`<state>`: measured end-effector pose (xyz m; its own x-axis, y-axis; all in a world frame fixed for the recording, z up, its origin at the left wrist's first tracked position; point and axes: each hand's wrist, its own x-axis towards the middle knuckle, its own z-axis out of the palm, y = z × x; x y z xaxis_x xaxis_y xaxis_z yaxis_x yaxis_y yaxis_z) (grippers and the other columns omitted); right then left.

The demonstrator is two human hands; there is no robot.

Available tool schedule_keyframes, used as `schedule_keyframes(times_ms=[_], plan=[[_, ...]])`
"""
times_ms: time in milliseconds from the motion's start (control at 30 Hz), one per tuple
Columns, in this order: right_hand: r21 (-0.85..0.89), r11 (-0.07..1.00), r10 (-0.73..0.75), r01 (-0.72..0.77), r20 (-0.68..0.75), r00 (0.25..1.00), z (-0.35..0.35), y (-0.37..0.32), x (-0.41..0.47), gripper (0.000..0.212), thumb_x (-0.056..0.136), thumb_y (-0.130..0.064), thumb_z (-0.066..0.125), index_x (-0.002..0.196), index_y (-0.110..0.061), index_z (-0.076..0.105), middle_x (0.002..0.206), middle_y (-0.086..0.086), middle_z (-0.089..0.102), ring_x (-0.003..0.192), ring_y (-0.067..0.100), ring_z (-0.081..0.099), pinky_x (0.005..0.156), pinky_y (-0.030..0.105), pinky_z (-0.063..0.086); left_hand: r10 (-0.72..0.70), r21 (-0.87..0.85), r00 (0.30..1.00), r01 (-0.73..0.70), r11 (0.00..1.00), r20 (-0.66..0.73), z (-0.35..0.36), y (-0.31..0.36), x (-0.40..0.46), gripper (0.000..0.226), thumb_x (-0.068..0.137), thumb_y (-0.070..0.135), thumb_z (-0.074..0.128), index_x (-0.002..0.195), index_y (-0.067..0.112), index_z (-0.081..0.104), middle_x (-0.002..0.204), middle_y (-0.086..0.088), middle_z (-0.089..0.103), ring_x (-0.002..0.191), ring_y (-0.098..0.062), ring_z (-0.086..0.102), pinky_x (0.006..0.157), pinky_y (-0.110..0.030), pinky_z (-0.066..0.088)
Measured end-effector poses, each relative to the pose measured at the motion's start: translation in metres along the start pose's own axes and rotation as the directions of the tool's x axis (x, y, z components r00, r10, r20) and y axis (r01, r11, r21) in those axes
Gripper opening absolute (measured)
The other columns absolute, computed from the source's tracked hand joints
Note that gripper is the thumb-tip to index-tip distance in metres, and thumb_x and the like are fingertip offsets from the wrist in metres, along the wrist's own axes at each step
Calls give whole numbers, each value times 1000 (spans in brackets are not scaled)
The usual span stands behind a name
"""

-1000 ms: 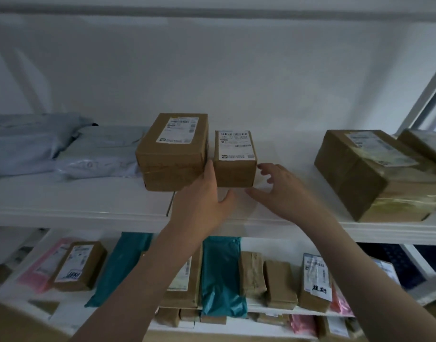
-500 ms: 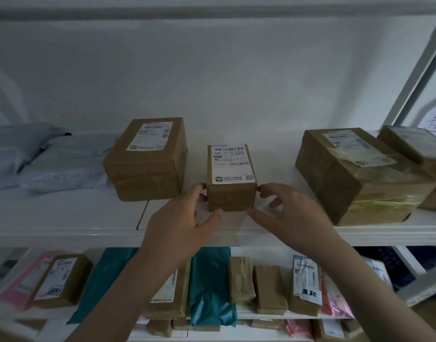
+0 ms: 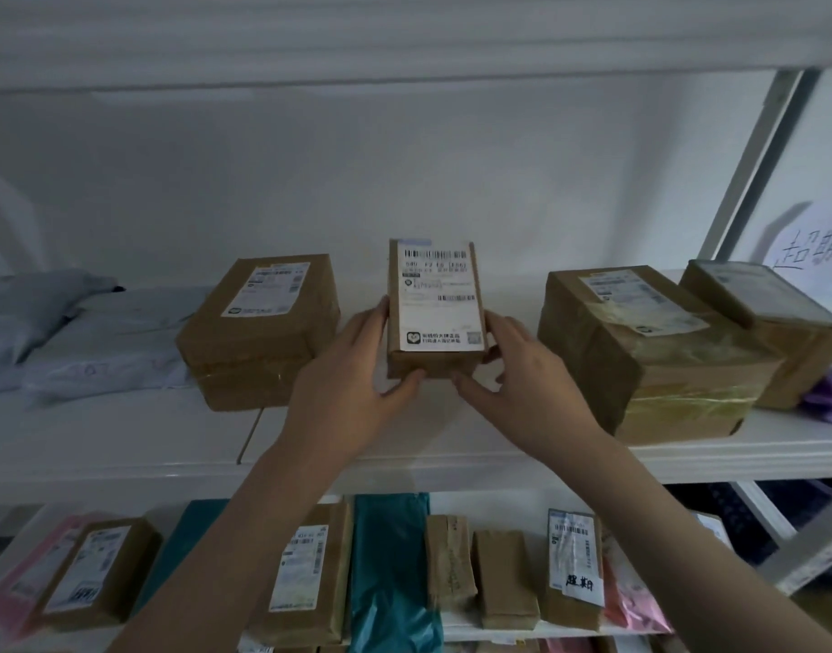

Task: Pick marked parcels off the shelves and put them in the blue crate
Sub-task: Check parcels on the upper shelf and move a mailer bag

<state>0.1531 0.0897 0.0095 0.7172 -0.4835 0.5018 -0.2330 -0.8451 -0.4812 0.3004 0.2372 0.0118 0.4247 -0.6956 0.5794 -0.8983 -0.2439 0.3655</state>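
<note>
A small brown cardboard parcel with a white barcode label is tilted up toward me above the upper white shelf. My left hand grips its left side and lower edge, thumb under the front. My right hand holds its right side, thumb at the bottom corner. No blue crate is in view.
A medium brown box stands to the left and a large taped box to the right, with another box behind it. Grey mailer bags lie far left. The lower shelf holds several small boxes, teal and pink bags.
Both hands closed round the small parcel, lifted it off the shelf and tipped its label face toward me. The view shifted slightly left and down.
</note>
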Motion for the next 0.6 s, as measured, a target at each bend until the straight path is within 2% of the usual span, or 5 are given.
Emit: schedule_keyframes(times_ms=[133,233,333,467,600], plan=[[3,993,-112,116,-222,968,-28,-19,-12,68,89,-38,67,148,-21,38,130,-12,53,99,0,58,66,33,59,106,-51,963,-122,991,-249,-16,21,-3,77,89,41,75,151,11,41,142,2,57,122,-7,58,84,-17,52],[-3,990,-133,138,-296,946,-42,-28,-19,70,88,-35,70,148,-18,39,131,-10,54,96,-4,54,64,31,59,150,-50,936,-175,983,-319,-22,34,-3,75,89,41,75,148,6,44,138,-2,59,121,-10,59,87,-15,53],[3,992,-121,128,-310,943,-48,-30,-24,70,87,-34,70,148,-18,39,129,-12,53,95,-6,52,64,28,58,152,-63,936,-181,982,-317,-22,42,-3,73,90,41,74,146,5,46,136,-1,60,119,-6,57,86,-15,53],[28,994,-93,105,-280,956,-52,-22,-31,68,88,-35,70,148,-22,40,127,-16,53,98,-1,57,67,31,58,126,-83,953,-154,985,-276,-14,48,-7,74,89,45,71,149,10,44,137,3,60,112,2,53,83,-1,42],[50,998,-21,32,-204,979,-49,-9,-40,66,87,-38,68,147,-27,40,125,-17,53,99,1,58,71,31,58,74,-136,980,-100,986,-187,4,47,-15,76,88,44,73,150,16,42,137,6,59,117,-5,57,86,-14,48]])
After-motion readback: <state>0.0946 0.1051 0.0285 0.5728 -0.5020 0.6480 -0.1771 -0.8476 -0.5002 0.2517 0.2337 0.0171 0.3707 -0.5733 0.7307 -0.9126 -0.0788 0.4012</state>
